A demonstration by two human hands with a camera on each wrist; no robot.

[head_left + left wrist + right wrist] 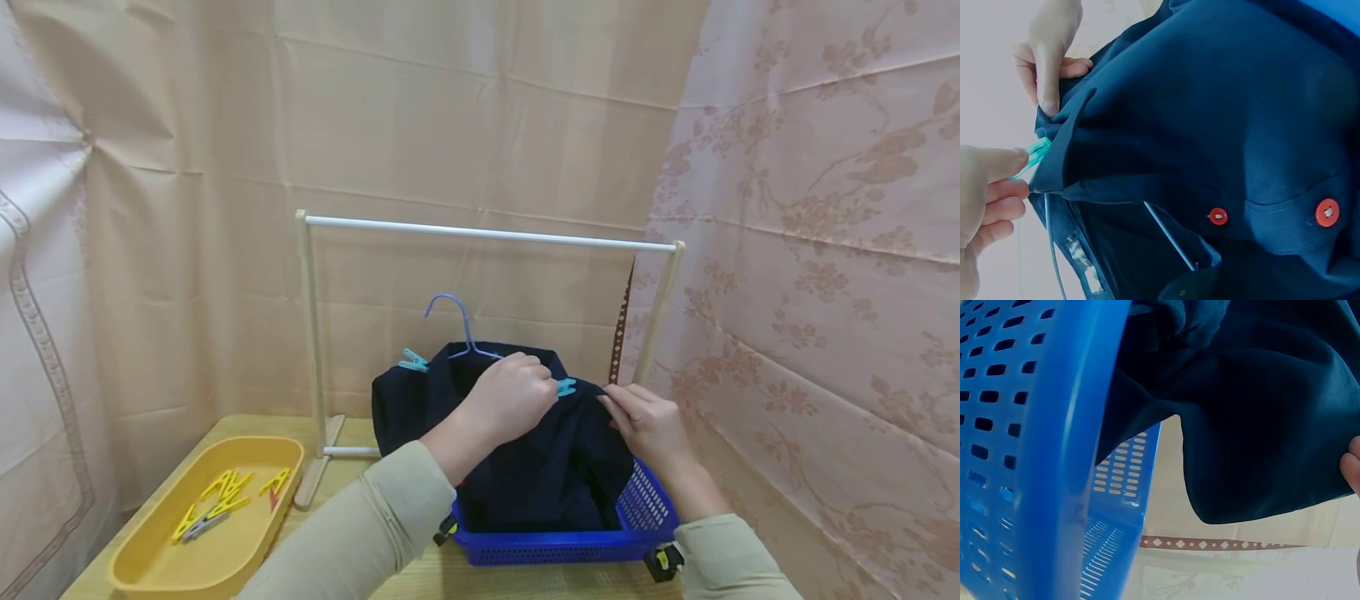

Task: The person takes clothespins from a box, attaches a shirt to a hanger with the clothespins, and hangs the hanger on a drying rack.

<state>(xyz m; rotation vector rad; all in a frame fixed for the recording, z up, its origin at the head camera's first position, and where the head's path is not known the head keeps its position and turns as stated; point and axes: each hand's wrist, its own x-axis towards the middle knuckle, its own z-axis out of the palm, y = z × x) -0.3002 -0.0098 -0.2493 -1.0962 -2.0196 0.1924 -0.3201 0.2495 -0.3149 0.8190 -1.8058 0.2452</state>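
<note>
A dark navy shirt (525, 467) with a collar and red buttons (1327, 212) hangs over a blue wire hanger (467, 321), its lower part in the blue basket (555, 546). My left hand (513, 396) pinches a turquoise clothespin (1038, 153) at the shirt's shoulder, beside the collar. Farther right along that shoulder, my right hand (645, 417) pinches the fabric between thumb and fingers. A second turquoise clothespin (413, 361) sits on the opposite shoulder. In the right wrist view only some fingertips (1352, 464) show at the cloth's edge.
A drying rack with a white top bar (487, 232) stands behind the shirt. To the left, a yellow tray (142, 550) holds several yellow clothespins (225, 492), a grey one and a red one. Curtains (480, 108) hang at the back and sides.
</note>
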